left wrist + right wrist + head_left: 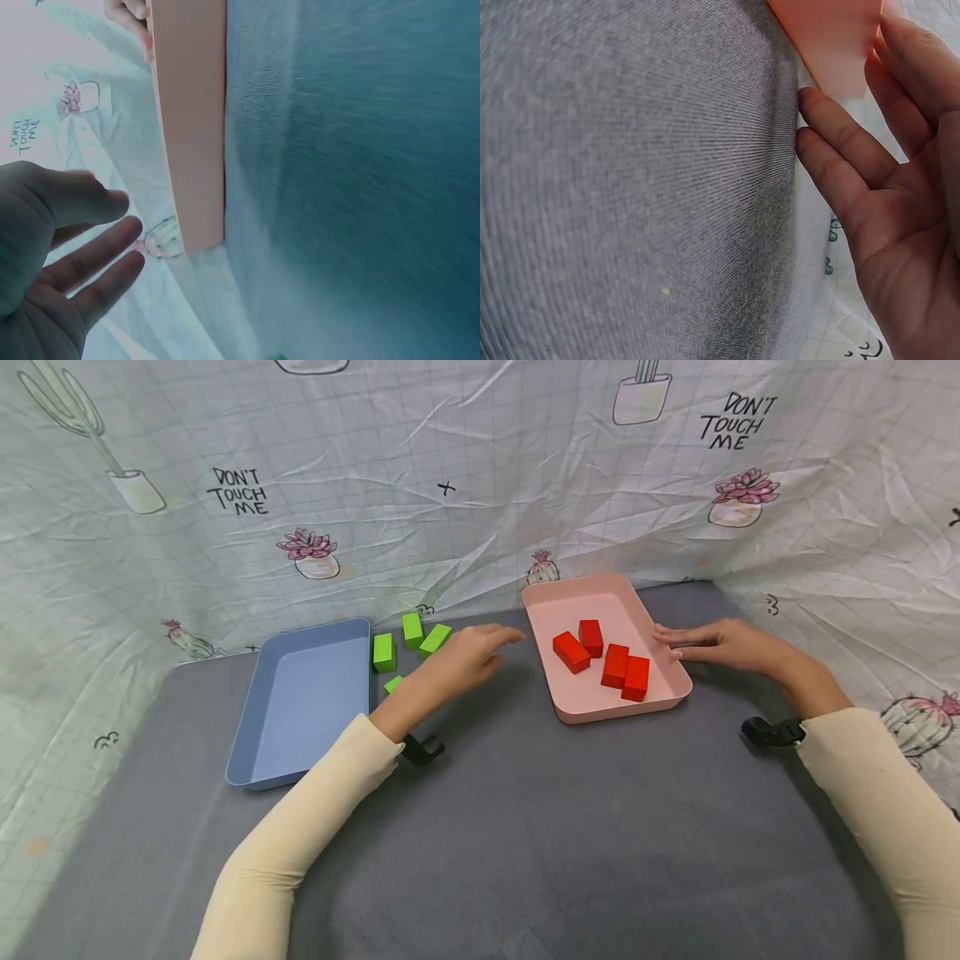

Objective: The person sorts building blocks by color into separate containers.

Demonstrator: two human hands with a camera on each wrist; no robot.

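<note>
I see my left hand (468, 658) hover, loosely spread, near the pink tray (561, 609) holding four red blocks (615, 666); my right hand (733, 644) touches its rim with nearly straight fingers.

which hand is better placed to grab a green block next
Probably the left hand: it looks empty and is near the green blocks, whereas the right hand touches the pink tray, farther from them.
</note>
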